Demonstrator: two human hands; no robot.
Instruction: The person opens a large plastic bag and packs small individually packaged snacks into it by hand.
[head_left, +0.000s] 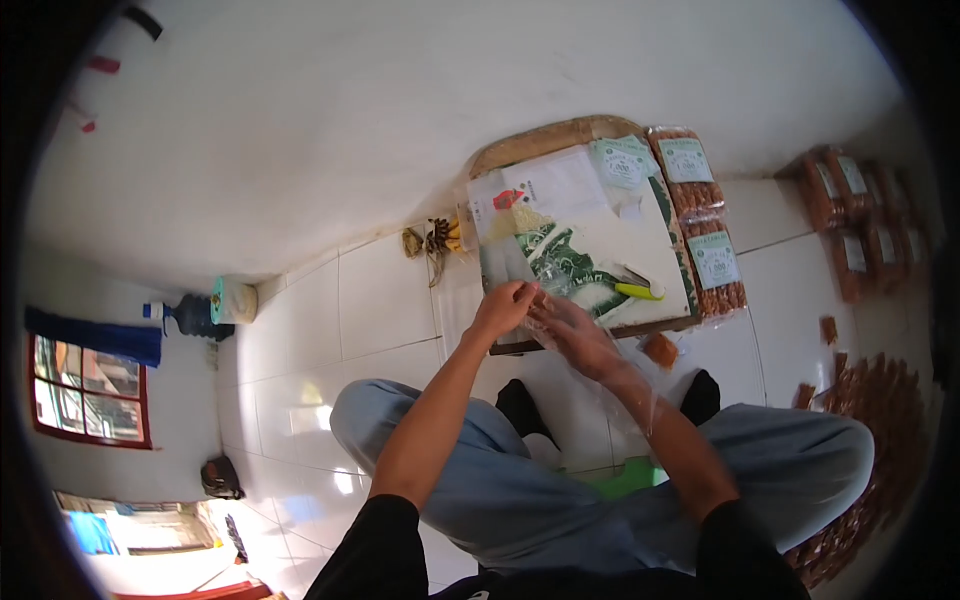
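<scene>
Clear, crinkled plastic film (pixel 622 398) trails from between the hands along the right forearm. The bare left hand (pixel 504 308) pinches its upper end above the board's near edge; the blurred right hand (pixel 577 338) curves just beside, its grip unclear.

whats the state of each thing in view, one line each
Clear plastic: limp, between and below the hands
Left hand: fingers pinched together
Right hand: fingers bent, blurred
Low table: partly covered with sheets
Paper labels: loose, overlapping
Yellow-green-handled tool: lying unheld, open or shut unclear
Two labelled packs: wrapped
Brown pile: loose, heaped
Bananas: yellow, darkened in parts
</scene>
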